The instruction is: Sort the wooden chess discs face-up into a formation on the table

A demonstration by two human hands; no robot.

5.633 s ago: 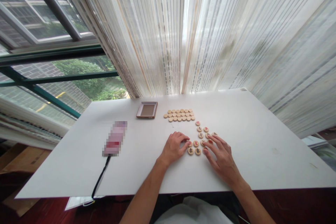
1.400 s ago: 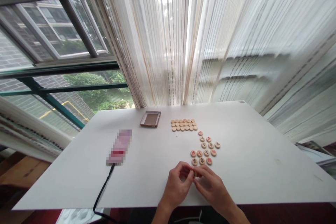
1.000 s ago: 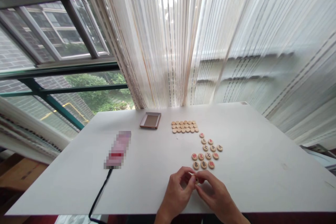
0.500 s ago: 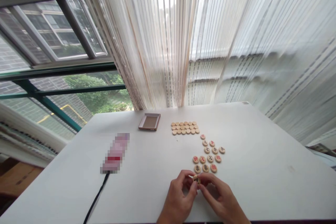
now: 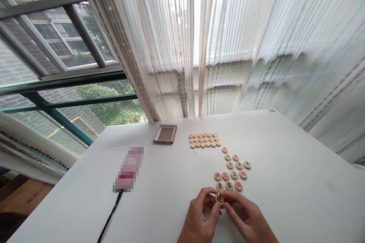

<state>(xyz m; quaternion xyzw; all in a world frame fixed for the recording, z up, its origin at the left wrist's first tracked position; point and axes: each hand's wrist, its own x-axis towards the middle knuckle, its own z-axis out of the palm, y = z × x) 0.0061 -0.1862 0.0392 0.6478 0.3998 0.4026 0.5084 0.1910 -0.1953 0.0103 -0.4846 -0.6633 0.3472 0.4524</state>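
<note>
Between my two hands is a round wooden Chinese chess piece (image 5: 219, 199) with a black character on its face, tilted towards me. My left hand (image 5: 201, 212) pinches it from the left with thumb and fingers. From the right, the fingertips of my right hand (image 5: 246, 212) hold its edge. Just beyond my fingers lie several face-up pieces in short rows, among them a black-marked piece (image 5: 229, 185) and a red-marked piece (image 5: 238, 186). Farther off, a block of blank-looking discs (image 5: 203, 139) sits in three tight rows.
A shallow open box (image 5: 166, 134) stands near the table's back edge. To the left lies a blurred pink object (image 5: 129, 169) with a black cable (image 5: 110, 216) running to the front edge. Striped curtains (image 5: 182, 45) and a window (image 5: 57, 38) are behind the white table (image 5: 159, 197).
The held chess piece has turned so its face and black character show more fully. Both hands still hold it. The whole view has shifted slightly.
</note>
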